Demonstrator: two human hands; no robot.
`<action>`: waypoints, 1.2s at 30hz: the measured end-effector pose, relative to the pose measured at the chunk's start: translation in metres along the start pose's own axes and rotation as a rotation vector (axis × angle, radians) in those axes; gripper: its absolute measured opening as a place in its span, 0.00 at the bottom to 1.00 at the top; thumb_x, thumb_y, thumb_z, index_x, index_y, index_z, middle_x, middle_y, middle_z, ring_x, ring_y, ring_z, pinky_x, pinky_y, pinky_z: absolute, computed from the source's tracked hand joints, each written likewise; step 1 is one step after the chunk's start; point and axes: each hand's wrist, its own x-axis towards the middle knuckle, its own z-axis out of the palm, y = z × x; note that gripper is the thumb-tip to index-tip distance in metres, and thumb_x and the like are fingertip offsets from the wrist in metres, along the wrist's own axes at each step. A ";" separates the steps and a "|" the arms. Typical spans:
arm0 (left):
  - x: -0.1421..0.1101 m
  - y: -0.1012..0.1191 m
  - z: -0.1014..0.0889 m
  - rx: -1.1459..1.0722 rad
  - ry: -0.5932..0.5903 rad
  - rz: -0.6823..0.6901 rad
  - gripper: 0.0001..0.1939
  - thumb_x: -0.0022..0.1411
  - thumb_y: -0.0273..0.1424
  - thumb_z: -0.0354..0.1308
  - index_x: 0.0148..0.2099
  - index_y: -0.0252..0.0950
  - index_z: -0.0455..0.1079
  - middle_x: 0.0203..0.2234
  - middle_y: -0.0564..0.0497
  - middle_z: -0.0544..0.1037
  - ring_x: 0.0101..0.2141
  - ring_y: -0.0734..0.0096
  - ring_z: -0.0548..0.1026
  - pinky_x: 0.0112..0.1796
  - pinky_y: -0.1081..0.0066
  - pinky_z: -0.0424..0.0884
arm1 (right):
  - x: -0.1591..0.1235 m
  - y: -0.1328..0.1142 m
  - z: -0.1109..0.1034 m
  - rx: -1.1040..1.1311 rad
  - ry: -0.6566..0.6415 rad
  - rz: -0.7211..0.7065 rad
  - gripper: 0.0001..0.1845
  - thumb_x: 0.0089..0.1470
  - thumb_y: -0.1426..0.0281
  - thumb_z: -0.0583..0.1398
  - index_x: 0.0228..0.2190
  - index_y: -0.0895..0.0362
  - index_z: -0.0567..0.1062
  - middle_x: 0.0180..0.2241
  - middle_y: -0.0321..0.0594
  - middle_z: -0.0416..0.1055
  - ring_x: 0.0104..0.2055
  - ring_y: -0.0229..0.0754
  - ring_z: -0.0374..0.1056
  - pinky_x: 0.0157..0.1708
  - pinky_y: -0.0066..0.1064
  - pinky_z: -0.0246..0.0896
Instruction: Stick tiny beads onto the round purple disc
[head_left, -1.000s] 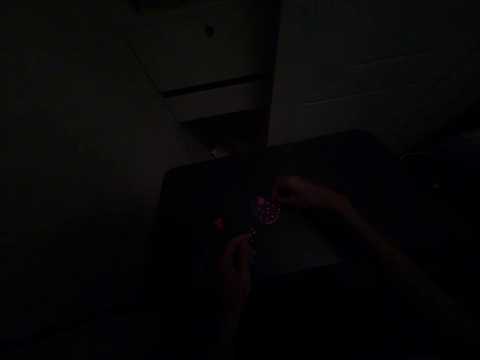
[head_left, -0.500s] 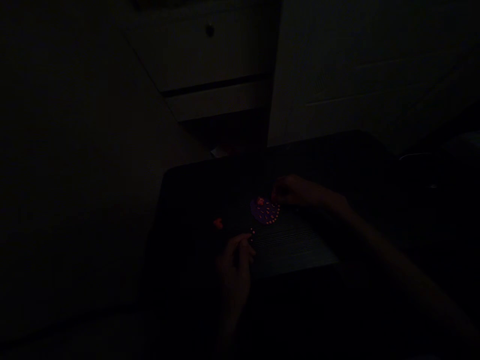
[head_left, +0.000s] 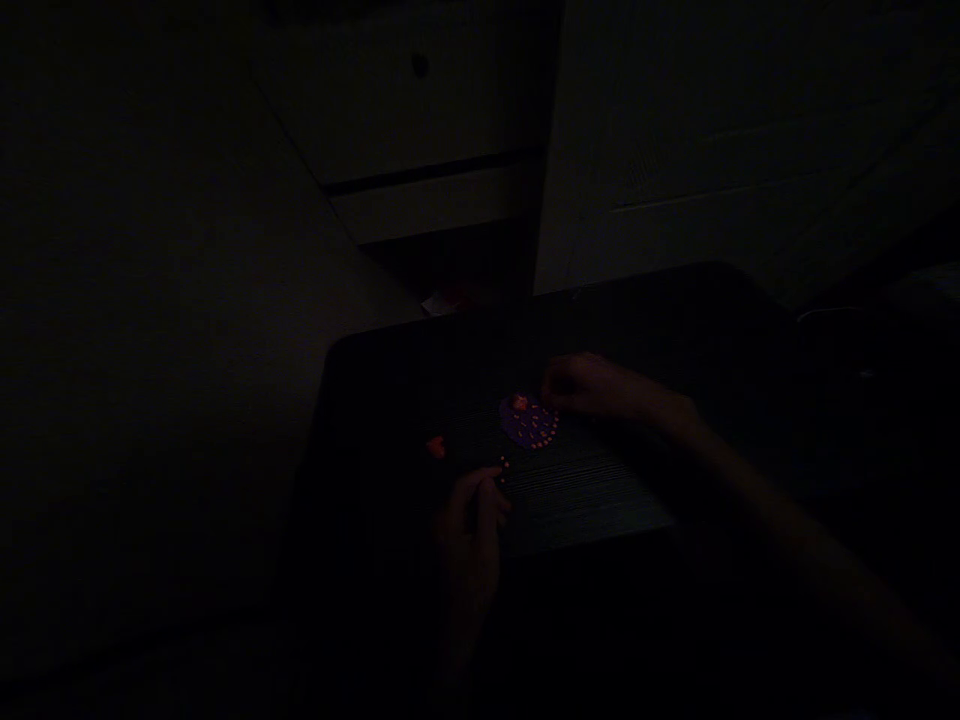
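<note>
On the dark table lies a flat, rounded purple piece [head_left: 517, 425] that looks like modelling clay, dotted with small orange bits and edged with orange dots along its right side. A larger orange lump [head_left: 519, 402] sits near its top. My right hand [head_left: 589, 383] is at its upper right edge, fingers bent together; what they hold is too dark to see. My left hand [head_left: 476, 510] rests below, thumb and forefinger closed together beside several tiny orange balls [head_left: 505, 464]. A red-orange lump [head_left: 436, 446] lies further left.
The scene is very dark. The dark wood-grained table [head_left: 600, 490] has its back edge near a drawer front [head_left: 442, 120] and a pale panel [head_left: 675, 150]. A small white and red thing [head_left: 441, 303] lies behind the table.
My right hand has shifted very slightly left at the purple piece's edge. My left hand and the orange bits stay where they were.
</note>
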 end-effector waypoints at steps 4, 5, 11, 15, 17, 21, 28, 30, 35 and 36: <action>0.000 0.000 0.000 -0.005 -0.011 -0.005 0.16 0.72 0.40 0.53 0.46 0.33 0.75 0.26 0.51 0.75 0.26 0.76 0.72 0.30 0.76 0.69 | -0.001 0.000 0.000 -0.015 0.014 -0.044 0.08 0.59 0.69 0.61 0.38 0.57 0.80 0.39 0.41 0.78 0.37 0.40 0.72 0.35 0.29 0.62; 0.000 0.000 0.000 -0.009 -0.013 -0.005 0.16 0.72 0.40 0.53 0.46 0.33 0.75 0.26 0.52 0.75 0.26 0.76 0.72 0.30 0.76 0.69 | -0.001 0.000 0.000 -0.009 0.011 -0.054 0.09 0.60 0.68 0.61 0.38 0.57 0.80 0.39 0.41 0.78 0.37 0.40 0.73 0.36 0.30 0.63; -0.002 0.000 0.000 -0.007 -0.006 -0.010 0.16 0.72 0.40 0.53 0.47 0.33 0.75 0.26 0.52 0.75 0.27 0.76 0.72 0.31 0.76 0.70 | -0.002 0.001 -0.001 0.026 0.013 -0.100 0.10 0.61 0.67 0.60 0.38 0.57 0.81 0.40 0.42 0.78 0.39 0.42 0.73 0.39 0.32 0.64; -0.001 -0.001 0.000 0.005 -0.007 0.005 0.16 0.72 0.39 0.53 0.47 0.33 0.75 0.26 0.52 0.75 0.26 0.76 0.72 0.31 0.77 0.69 | -0.001 0.002 0.000 0.051 0.018 -0.126 0.11 0.62 0.69 0.58 0.39 0.58 0.81 0.41 0.43 0.77 0.40 0.42 0.73 0.41 0.32 0.64; -0.001 -0.001 -0.001 0.017 -0.006 0.004 0.16 0.72 0.40 0.53 0.47 0.33 0.75 0.26 0.52 0.75 0.26 0.76 0.72 0.30 0.77 0.69 | -0.001 0.003 -0.001 0.051 0.018 -0.132 0.12 0.62 0.68 0.58 0.40 0.59 0.81 0.41 0.44 0.77 0.40 0.42 0.73 0.41 0.32 0.65; -0.001 -0.001 -0.001 0.028 -0.007 0.019 0.16 0.72 0.39 0.53 0.47 0.33 0.75 0.26 0.51 0.75 0.26 0.76 0.73 0.31 0.76 0.69 | -0.012 0.005 -0.004 0.038 0.079 -0.104 0.15 0.63 0.63 0.58 0.40 0.59 0.80 0.42 0.45 0.77 0.41 0.42 0.73 0.42 0.33 0.65; 0.000 -0.003 0.000 -0.002 0.005 0.010 0.15 0.71 0.39 0.53 0.46 0.33 0.75 0.26 0.51 0.75 0.26 0.76 0.73 0.30 0.77 0.70 | -0.054 0.019 -0.008 -0.009 -0.009 0.089 0.12 0.58 0.63 0.62 0.40 0.56 0.80 0.39 0.43 0.77 0.37 0.42 0.73 0.36 0.32 0.66; 0.000 -0.003 0.001 0.007 0.012 0.012 0.15 0.71 0.39 0.53 0.46 0.33 0.75 0.26 0.52 0.75 0.26 0.76 0.73 0.30 0.77 0.70 | -0.060 0.023 -0.006 -0.030 -0.018 0.062 0.13 0.59 0.63 0.61 0.42 0.55 0.81 0.41 0.42 0.77 0.39 0.42 0.73 0.38 0.32 0.66; 0.000 0.000 0.001 0.016 0.008 0.012 0.15 0.71 0.39 0.54 0.45 0.32 0.75 0.25 0.51 0.75 0.25 0.76 0.72 0.29 0.77 0.69 | -0.067 0.033 -0.001 -0.093 0.014 0.014 0.13 0.62 0.63 0.58 0.41 0.55 0.81 0.41 0.43 0.77 0.39 0.43 0.73 0.38 0.32 0.65; 0.000 0.001 0.002 0.018 0.010 0.014 0.16 0.71 0.39 0.53 0.45 0.32 0.75 0.25 0.51 0.75 0.25 0.76 0.72 0.29 0.77 0.69 | -0.068 0.033 -0.001 -0.092 0.030 0.012 0.13 0.63 0.63 0.58 0.41 0.55 0.81 0.41 0.43 0.77 0.39 0.43 0.73 0.39 0.32 0.65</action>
